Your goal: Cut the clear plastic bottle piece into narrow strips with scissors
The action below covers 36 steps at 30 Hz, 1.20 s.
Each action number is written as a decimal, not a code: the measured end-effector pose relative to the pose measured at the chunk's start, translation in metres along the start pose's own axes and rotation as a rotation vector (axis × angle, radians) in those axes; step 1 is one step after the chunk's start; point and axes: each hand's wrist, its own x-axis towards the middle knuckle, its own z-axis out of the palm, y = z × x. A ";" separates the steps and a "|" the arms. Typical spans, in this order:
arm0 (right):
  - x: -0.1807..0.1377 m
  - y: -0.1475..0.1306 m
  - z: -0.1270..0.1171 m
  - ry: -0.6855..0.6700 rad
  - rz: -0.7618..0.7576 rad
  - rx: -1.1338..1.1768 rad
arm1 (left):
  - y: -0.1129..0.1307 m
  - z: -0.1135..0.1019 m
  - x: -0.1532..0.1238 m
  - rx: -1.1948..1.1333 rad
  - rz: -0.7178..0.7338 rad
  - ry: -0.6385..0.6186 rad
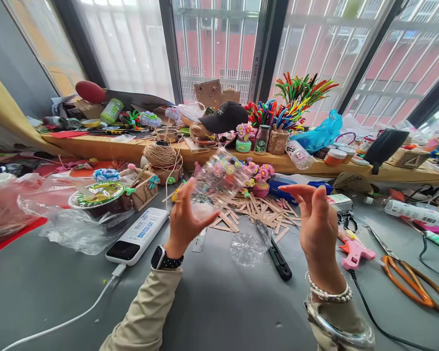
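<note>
My left hand (185, 219) is raised over the desk, thumb and fingers spread apart. Just beyond its fingertips is a clear plastic bottle piece (223, 178), smeared by motion; whether the fingers touch it, I cannot tell. To the right, my right hand (316, 224) is raised with its index finger stretched left and its thumb up, nothing visible between them. A cut-off clear bottle bottom (249, 248) lies on the desk between my hands, against a black utility knife (278, 256).
Wooden craft sticks (265, 212) lie piled behind. At right are a pink glue gun (356, 248) and orange-handled scissors (406, 280). A corded white power bank (139, 236) and a lidded bowl (100, 197) stand left. Craft supplies crowd the wooden ledge (201, 158).
</note>
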 end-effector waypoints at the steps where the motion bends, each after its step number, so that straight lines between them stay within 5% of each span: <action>1: 0.001 0.001 -0.001 0.007 0.019 0.008 | -0.005 -0.002 0.003 0.089 -0.028 0.047; 7: 0.005 0.004 -0.006 0.014 0.053 -0.024 | -0.038 -0.021 0.023 0.551 -0.206 0.068; 19: 0.016 0.017 -0.020 0.138 0.022 -0.064 | -0.050 -0.018 0.044 0.777 -0.394 -0.090; 23: 0.015 0.013 -0.016 0.156 -0.011 -0.041 | -0.050 -0.015 0.045 0.778 -0.337 -0.072; 26: 0.014 0.012 -0.015 0.146 0.010 -0.071 | -0.042 -0.009 0.037 0.708 -0.146 -0.074; 29: 0.013 0.013 -0.015 0.145 0.014 -0.074 | -0.035 0.002 0.023 0.507 0.188 -0.355; 31: 0.013 0.014 -0.017 0.141 0.013 -0.083 | -0.038 0.009 0.012 0.425 0.281 -0.554; 36: 0.017 0.021 -0.028 0.071 0.055 -0.171 | -0.068 0.012 -0.006 0.430 0.020 -0.608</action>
